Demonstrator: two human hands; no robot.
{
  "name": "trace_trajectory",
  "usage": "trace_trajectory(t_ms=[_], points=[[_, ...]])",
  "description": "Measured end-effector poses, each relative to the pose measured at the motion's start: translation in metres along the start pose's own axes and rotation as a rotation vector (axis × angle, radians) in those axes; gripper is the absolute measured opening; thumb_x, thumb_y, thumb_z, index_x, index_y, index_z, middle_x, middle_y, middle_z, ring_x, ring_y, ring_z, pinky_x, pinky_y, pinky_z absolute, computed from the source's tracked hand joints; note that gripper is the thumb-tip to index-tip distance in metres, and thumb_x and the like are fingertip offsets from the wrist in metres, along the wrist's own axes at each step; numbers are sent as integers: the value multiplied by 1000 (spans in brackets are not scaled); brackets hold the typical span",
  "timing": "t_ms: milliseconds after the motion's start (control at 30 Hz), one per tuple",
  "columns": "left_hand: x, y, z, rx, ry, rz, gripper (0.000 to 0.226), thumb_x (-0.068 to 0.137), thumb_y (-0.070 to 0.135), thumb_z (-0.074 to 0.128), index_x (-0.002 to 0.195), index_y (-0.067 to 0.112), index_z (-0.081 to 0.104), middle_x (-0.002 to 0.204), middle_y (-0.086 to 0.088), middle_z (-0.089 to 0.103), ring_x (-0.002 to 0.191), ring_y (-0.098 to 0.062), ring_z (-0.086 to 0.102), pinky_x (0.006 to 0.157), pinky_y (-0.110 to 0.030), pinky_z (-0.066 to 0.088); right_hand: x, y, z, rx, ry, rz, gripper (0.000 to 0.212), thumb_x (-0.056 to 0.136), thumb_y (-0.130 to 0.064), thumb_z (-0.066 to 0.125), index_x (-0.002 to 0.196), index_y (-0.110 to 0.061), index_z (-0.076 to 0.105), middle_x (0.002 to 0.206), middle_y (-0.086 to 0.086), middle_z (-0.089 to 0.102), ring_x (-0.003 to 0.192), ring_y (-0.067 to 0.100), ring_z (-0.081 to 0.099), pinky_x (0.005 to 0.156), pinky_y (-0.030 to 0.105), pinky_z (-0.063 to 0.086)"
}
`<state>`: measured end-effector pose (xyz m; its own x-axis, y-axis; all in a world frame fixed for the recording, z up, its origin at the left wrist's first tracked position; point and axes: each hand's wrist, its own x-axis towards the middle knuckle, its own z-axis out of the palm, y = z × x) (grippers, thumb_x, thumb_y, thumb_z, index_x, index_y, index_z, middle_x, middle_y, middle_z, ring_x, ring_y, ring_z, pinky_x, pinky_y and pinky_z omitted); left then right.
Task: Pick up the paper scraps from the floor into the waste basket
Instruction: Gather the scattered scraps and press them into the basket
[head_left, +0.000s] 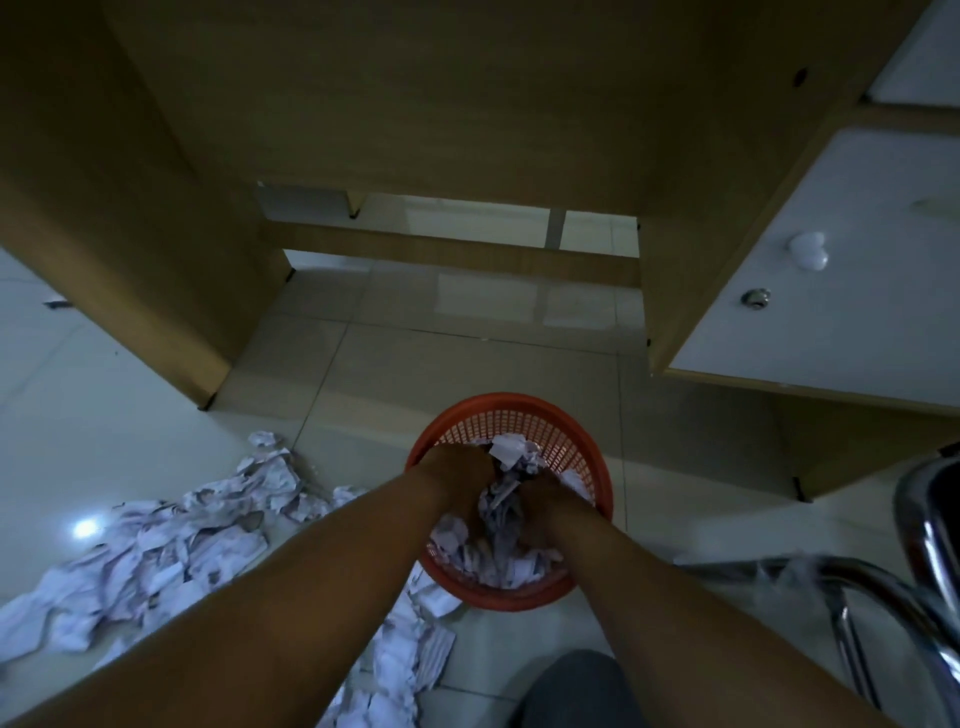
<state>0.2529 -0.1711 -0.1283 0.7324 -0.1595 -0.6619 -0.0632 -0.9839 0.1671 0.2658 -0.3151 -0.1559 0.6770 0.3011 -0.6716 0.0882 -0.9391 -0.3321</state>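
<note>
Knee: dark-clad knee (576, 691) at the bottom edge, nearest the camera, just in front of the basket.
Scraps on floor: paper scraps (156, 551) lie in a long heap on the tiled floor (104, 415) left of the basket, and a trail runs under the left forearm to the basket's foot; much is not yet collected.
Left hand: left hand (460, 470) is over the basket's left rim, knuckles up; its fingers are curled down into the paper, hidden, so whether they are pinching a wad or letting go I cannot tell.
Waste basket: orange mesh waste basket (519, 410) stands upright on the floor before the wooden desk (363, 104), already well filled with crumpled paper.
Right hand: right hand (545, 512) is sunk in the paper near the right wall; fingers buried, state not determinable.
Step judged: depositing or pressing down a load.
Advice: press straight down at the centre so the light basket does not tip; release fully before lifting, or scraps may ride out.
Chair: chrome chair frame (883, 587) stands close on the right; keep the elbow clear.
</note>
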Motion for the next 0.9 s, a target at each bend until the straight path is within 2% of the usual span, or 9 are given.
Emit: trace_trajectory(t_ms=[67, 200, 333, 467, 533, 600, 700, 767, 900], points=[[-9, 0, -7, -69, -4, 2, 66, 72, 33, 82, 129, 16, 55, 126, -8, 60, 113, -27, 58, 94, -36, 49, -11, -6, -4, -57, -2, -84, 39, 85, -17, 68, 122, -7, 59, 121, 17, 61, 111, 33, 59, 86, 37, 48], [-22, -10, -10, -146, 49, 77, 52, 77, 29, 79, 124, 17, 61, 125, -7, 61, 116, -27, 57, 97, -36, 47, -26, -16, -15, -44, 44, -103, 37, 86, -15, 66, 120, -4, 59, 120, 17, 62, 112, 34, 59, 87, 35, 47], [-39, -14, -3, -98, 269, 177, 36, 83, 30, 70, 117, 17, 67, 119, -7, 66, 110, -25, 60, 93, -30, 47, -47, -23, -18, 8, 160, -122, 48, 94, -37, 51, 135, -12, 51, 132, 12, 57, 123, 29, 53, 106, 39, 41], [-58, -13, 7, -128, 477, 207, 23, 87, 28, 64, 107, 19, 73, 107, -6, 71, 99, -23, 65, 84, -29, 50, -60, -26, -7, -45, 302, -175, 32, 93, -26, 53, 122, -16, 61, 118, 9, 65, 108, 26, 62, 96, 38, 48], [-71, -14, 15, -136, 581, 204, 22, 87, 23, 61, 105, 19, 73, 104, -6, 72, 96, -25, 65, 82, -29, 50, -65, -32, 1, -113, 360, -151, 24, 91, -28, 51, 110, -20, 64, 111, 5, 68, 105, 25, 62, 96, 40, 43], [-84, -23, 26, -126, 746, 253, 23, 78, 18, 60, 95, 14, 76, 92, -8, 72, 86, -28, 65, 77, -33, 52, -74, -44, 10, -137, 432, -163, 24, 92, -33, 48, 104, -22, 65, 104, 2, 69, 103, 23, 63, 98, 44, 40], [-103, -47, 49, -143, 966, 219, 25, 80, 21, 57, 96, 12, 73, 92, -6, 70, 83, -25, 59, 75, -31, 49, -87, -66, 25, -86, 650, -321, 24, 91, -33, 48, 95, -18, 66, 91, 4, 68, 90, 24, 63, 82, 37, 49], [-118, -64, 67, -156, 1007, 134, 30, 85, 28, 52, 104, 12, 69, 98, -7, 66, 89, -25, 56, 78, -33, 49, -93, -83, 39, -115, 796, -500, 19, 87, -29, 52, 90, -17, 66, 89, 2, 66, 89, 23, 59, 70, 32, 46], [-154, -103, 118, -206, 892, -23, 46, 84, 45, 50, 117, 18, 65, 107, -7, 62, 97, -27, 57, 78, -40, 52, -102, -107, 82, -89, 734, -757, 23, 82, -26, 54, 99, -16, 65, 98, 1, 60, 99, 21, 53, 84, 34, 47]])
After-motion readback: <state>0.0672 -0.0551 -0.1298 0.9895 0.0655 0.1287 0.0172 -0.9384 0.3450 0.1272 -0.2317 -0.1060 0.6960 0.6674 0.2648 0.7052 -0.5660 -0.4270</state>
